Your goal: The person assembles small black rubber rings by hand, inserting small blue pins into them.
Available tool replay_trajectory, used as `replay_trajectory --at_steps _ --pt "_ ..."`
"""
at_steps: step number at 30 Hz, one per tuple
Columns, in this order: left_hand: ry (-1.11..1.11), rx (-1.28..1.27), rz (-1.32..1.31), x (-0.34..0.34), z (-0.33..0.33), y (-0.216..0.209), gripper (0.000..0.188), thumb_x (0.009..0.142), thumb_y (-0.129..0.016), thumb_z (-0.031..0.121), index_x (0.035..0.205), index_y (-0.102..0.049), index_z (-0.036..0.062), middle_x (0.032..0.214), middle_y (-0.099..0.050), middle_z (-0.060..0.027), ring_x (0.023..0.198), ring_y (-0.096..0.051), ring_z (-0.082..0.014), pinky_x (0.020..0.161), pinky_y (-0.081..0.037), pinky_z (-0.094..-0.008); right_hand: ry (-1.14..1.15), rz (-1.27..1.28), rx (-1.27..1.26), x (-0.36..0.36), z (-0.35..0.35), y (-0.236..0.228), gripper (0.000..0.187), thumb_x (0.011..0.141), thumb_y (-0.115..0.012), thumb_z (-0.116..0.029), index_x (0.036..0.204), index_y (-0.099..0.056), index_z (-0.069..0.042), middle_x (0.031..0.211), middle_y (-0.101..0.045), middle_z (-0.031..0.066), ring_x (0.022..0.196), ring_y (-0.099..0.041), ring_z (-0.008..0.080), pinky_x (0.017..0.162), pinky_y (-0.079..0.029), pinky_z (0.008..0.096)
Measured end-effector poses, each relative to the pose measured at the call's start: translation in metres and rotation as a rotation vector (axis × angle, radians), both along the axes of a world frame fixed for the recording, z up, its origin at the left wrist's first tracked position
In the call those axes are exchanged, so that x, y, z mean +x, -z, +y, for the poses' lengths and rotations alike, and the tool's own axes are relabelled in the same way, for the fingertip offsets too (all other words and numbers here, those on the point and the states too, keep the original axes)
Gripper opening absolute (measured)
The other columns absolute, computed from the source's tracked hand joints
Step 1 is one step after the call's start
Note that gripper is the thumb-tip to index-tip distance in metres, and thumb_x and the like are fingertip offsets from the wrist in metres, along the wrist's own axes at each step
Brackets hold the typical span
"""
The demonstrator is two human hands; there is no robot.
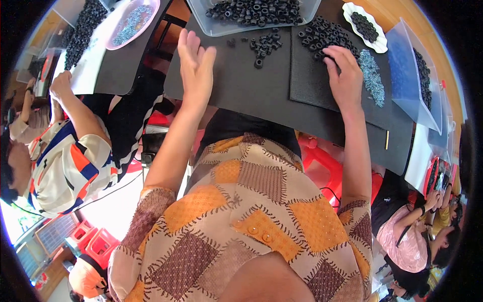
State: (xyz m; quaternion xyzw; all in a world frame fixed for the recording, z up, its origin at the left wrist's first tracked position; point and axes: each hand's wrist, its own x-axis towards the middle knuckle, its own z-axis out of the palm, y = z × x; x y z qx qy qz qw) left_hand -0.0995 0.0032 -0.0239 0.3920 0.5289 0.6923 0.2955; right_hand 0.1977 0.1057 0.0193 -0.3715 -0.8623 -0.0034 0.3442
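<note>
My left hand (pixel 196 75) is raised over the left side of the black table, open, with fingers stretched and thumb apart; nothing is in it. My right hand (pixel 346 78) is at the near edge of a pile of small black ring-shaped pieces (pixel 322 35) on a black mat (pixel 314 83). Its fingers are bent, with a gap between thumb and forefinger; I see no piece held there. Beside it lies a heap of small clear-blue pieces (pixel 371 78). A smaller cluster of black pieces (pixel 265 45) lies between my hands.
A clear plastic bin (pixel 216 29) of black pieces stands at the far edge. To the right are a white scalloped dish (pixel 381 46), a tilted clear bin (pixel 402 75) and a thin yellow stick (pixel 387 140). Co-workers sit on both sides; a pink tray (pixel 111 43) is at the left.
</note>
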Motion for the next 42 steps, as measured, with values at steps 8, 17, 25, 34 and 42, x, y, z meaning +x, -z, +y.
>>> replay_trajectory --at_steps 8,17,25,34,42 --pt "0.089 -0.066 0.644 -0.003 -0.022 -0.020 0.043 0.087 -0.063 0.002 0.129 -0.057 0.0068 0.133 -0.054 -0.0110 0.123 -0.054 -0.0247 0.099 -0.048 -0.0380 0.006 0.097 -0.044 0.001 -0.038 0.001 0.014 0.081 -0.071 -0.001 0.095 -0.070 -0.004 0.092 -0.067 0.0091 0.084 -0.065 0.0286 0.074 -0.052 0.0363" --pt "0.041 -0.051 1.037 -0.020 0.009 -0.012 0.034 0.087 -0.064 0.001 0.121 -0.064 0.0056 0.121 -0.061 -0.0125 0.109 -0.061 -0.0305 0.093 -0.050 -0.0371 -0.175 0.014 -0.003 -0.063 -0.054 -0.003 0.020 0.079 -0.075 -0.011 0.098 -0.070 -0.008 0.092 -0.067 0.0075 0.081 -0.066 0.0276 0.071 -0.052 0.0368" --pt "0.188 -0.027 0.968 -0.015 0.013 -0.005 0.020 0.084 -0.066 -0.001 0.103 -0.070 0.0040 0.110 -0.063 -0.0119 0.101 -0.062 -0.0312 0.086 -0.051 -0.0393 -0.321 -0.166 -0.056 -0.105 -0.041 0.011 0.026 0.081 -0.071 -0.016 0.105 -0.064 -0.011 0.082 -0.055 0.0057 0.076 -0.062 0.0242 0.066 -0.048 0.0386" --pt "0.292 -0.079 0.324 0.010 0.001 -0.024 0.018 0.084 -0.067 -0.003 0.100 -0.070 0.0040 0.104 -0.066 -0.0076 0.090 -0.065 -0.0175 0.081 -0.052 -0.0280 -0.166 -0.030 -0.123 -0.069 -0.033 0.001 0.016 0.084 -0.066 -0.007 0.100 -0.067 -0.009 0.093 -0.062 0.0082 0.080 -0.065 0.0289 0.068 -0.052 0.0391" --pt "0.622 -0.161 -0.107 0.038 0.005 -0.016 0.022 0.091 -0.066 0.002 0.113 -0.067 0.0025 0.107 -0.065 -0.0026 0.087 -0.063 -0.0083 0.081 -0.051 -0.0236 0.144 0.002 -0.176 -0.013 -0.037 0.000 0.017 0.087 -0.066 -0.005 0.103 -0.069 -0.011 0.098 -0.063 0.0083 0.082 -0.066 0.0291 0.071 -0.053 0.0372"
